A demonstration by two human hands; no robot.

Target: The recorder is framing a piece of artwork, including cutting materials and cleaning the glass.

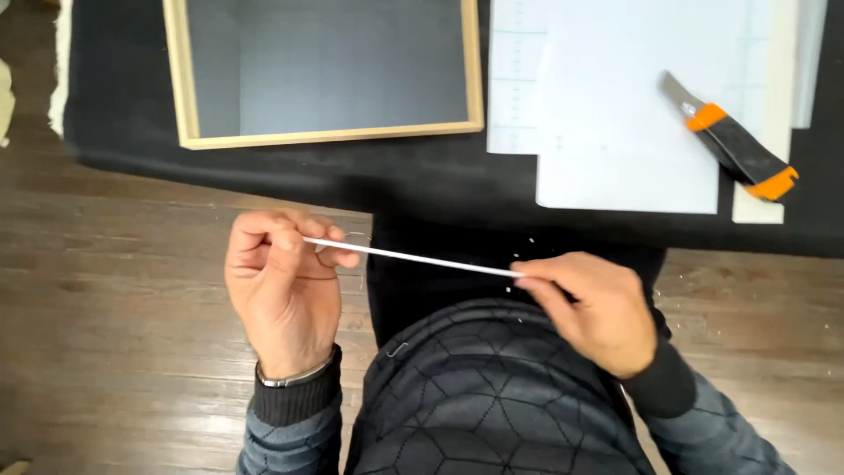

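A thin white strip (411, 256) was held taut, pinched at one end by the left hand (281, 286) fingers, at the other by the right hand (593, 308) fingertips

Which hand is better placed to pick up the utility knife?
Probably the right hand: the utility knife lies on its side, on the white sheet. The left hand could keep the thin white strip.

Soft, even light is falling from above, leaving the scene moderately bright. The white sheets (629, 114) are glaring and washing out their faint markings. The black mat (422, 180) is swallowing detail, and a soft shadow is blurring its near edge. The wooden floor (114, 290) is catching a dull sheen. Focus is looking slightly soft throughout.
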